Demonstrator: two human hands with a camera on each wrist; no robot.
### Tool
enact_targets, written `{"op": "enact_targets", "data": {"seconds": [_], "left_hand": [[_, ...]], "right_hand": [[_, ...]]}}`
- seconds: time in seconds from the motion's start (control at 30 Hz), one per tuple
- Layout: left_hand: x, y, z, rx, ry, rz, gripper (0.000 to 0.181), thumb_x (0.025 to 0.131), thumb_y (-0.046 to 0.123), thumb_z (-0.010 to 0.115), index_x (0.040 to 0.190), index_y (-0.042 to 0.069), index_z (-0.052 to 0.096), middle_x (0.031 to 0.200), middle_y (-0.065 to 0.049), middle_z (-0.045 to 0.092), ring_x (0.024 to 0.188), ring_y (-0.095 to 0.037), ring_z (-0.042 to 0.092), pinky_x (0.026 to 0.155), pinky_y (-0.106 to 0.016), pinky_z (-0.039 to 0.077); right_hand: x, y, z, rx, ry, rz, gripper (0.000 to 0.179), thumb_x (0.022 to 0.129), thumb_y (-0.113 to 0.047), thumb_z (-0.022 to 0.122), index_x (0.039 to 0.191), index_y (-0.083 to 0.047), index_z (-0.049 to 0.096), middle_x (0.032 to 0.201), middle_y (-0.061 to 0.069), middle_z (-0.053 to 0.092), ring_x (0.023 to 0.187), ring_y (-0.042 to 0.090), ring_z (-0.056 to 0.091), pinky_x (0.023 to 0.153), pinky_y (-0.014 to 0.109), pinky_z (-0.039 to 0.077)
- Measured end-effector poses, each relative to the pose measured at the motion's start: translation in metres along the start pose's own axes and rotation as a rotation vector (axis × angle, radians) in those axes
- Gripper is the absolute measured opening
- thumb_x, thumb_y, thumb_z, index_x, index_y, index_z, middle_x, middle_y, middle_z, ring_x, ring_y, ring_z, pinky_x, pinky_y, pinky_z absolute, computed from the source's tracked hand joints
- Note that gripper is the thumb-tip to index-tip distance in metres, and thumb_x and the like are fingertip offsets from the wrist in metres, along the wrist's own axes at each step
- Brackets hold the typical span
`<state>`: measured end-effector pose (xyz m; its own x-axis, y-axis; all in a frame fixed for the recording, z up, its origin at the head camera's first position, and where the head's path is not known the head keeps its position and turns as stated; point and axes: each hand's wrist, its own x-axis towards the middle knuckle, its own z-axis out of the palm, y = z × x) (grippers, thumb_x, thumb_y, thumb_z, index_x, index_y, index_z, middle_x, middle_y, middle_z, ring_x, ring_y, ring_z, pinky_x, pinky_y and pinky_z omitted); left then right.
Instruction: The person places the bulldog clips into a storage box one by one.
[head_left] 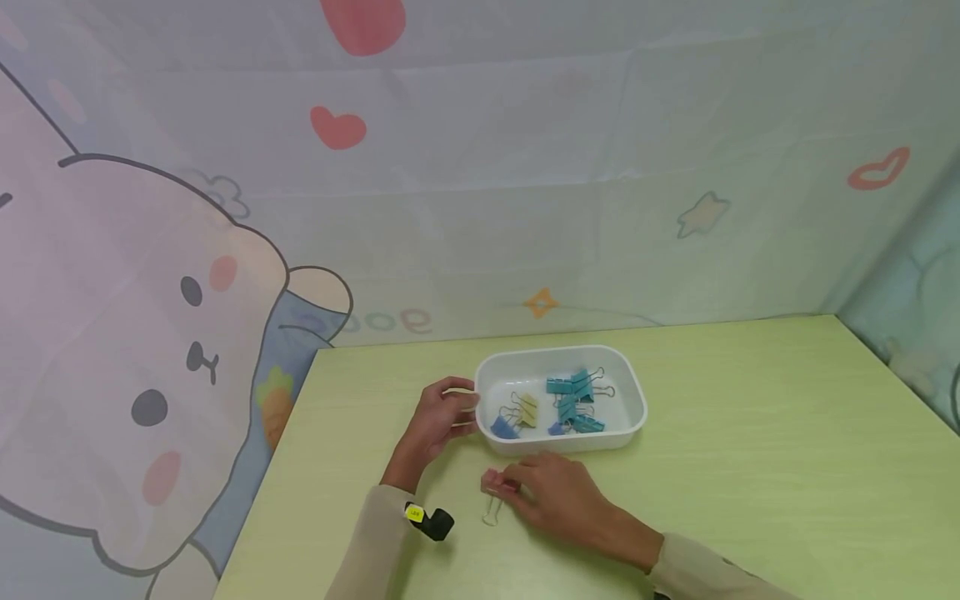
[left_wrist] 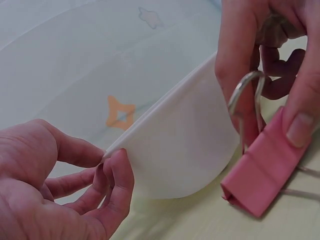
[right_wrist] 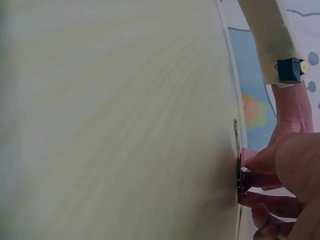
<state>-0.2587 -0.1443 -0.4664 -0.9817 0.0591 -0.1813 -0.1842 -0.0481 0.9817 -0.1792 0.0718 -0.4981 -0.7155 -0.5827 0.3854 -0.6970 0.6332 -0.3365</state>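
A white plastic tray stands on the table, with teal, blue and yellow binder clips inside. My left hand pinches the tray's left rim between thumb and fingers; the left wrist view shows that hand gripping the corner of the white wall. In front of the tray my right hand holds a pink binder clip by its body, one wire handle pointing toward me. Up close, the pink clip has the thumb on its flat side. The right wrist view has the right hand at the tabletop.
Teal clips gather in the tray's right half, while a yellow clip and a blue clip lie at its left. The pale green table ends at a cloth backdrop with cartoon prints behind and to the left.
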Motion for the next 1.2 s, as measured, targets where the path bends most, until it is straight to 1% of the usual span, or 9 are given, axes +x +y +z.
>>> {"op": "enact_targets", "data": {"seconds": [0.2,0.33,0.47,0.63,0.8,0.93,1.2], "left_hand": [[0.000,-0.002,0.000,-0.001,0.005,0.000,0.032,0.097,0.005,0.068,0.125,-0.007,0.060,0.104,-0.021,0.071,0.081,-0.024,0.071,0.068,-0.030,0.061],[0.000,-0.003,0.000,0.005,0.004,0.001,0.032,0.097,0.006,0.068,0.126,-0.007,0.060,0.107,-0.023,0.071,0.083,-0.025,0.072,0.069,-0.031,0.061],[0.001,-0.003,0.000,0.001,-0.001,0.001,0.032,0.097,0.005,0.067,0.125,-0.007,0.060,0.108,-0.023,0.070,0.084,-0.026,0.072,0.070,-0.031,0.061],[0.002,-0.004,0.000,-0.009,-0.006,-0.004,0.032,0.097,0.005,0.067,0.125,-0.007,0.060,0.106,-0.022,0.071,0.083,-0.025,0.072,0.070,-0.031,0.061],[0.001,-0.003,-0.001,-0.005,-0.008,0.000,0.032,0.097,0.005,0.068,0.126,-0.007,0.060,0.108,-0.023,0.071,0.085,-0.026,0.073,0.070,-0.031,0.061],[0.001,-0.002,0.000,-0.005,-0.010,0.008,0.032,0.097,0.005,0.068,0.126,-0.007,0.061,0.109,-0.024,0.070,0.085,-0.026,0.073,0.069,-0.030,0.061],[0.000,-0.002,-0.001,-0.009,-0.015,0.006,0.033,0.097,0.006,0.068,0.126,-0.007,0.060,0.110,-0.025,0.070,0.086,-0.028,0.074,0.069,-0.030,0.061]], "right_hand": [[-0.002,0.002,-0.005,0.037,-0.058,0.010,0.021,0.100,-0.043,0.068,0.100,-0.026,0.079,0.092,-0.016,0.073,0.086,0.010,0.066,0.073,0.033,0.055],[-0.003,0.003,-0.008,0.088,-0.078,0.022,0.020,0.100,-0.044,0.067,0.097,-0.028,0.079,0.091,-0.019,0.073,0.084,0.007,0.066,0.073,0.032,0.054],[-0.003,0.004,-0.011,0.139,-0.084,0.015,0.021,0.100,-0.045,0.067,0.097,-0.028,0.078,0.093,-0.021,0.073,0.084,0.005,0.066,0.074,0.031,0.053],[-0.001,0.006,-0.015,0.180,-0.086,-0.014,0.021,0.101,-0.044,0.066,0.102,-0.028,0.079,0.099,-0.022,0.073,0.089,0.004,0.067,0.078,0.029,0.054],[0.002,0.006,-0.024,0.213,-0.083,-0.028,0.018,0.102,-0.038,0.067,0.107,-0.026,0.080,0.104,-0.019,0.074,0.096,0.004,0.068,0.084,0.031,0.056],[0.004,0.006,-0.030,0.221,-0.058,-0.042,0.014,0.101,-0.031,0.071,0.109,-0.025,0.080,0.106,-0.018,0.075,0.099,0.003,0.068,0.088,0.031,0.056],[0.008,0.005,-0.045,0.208,0.071,-0.107,0.015,0.096,-0.026,0.076,0.110,-0.021,0.080,0.107,-0.014,0.076,0.097,0.009,0.072,0.084,0.033,0.058]]}}
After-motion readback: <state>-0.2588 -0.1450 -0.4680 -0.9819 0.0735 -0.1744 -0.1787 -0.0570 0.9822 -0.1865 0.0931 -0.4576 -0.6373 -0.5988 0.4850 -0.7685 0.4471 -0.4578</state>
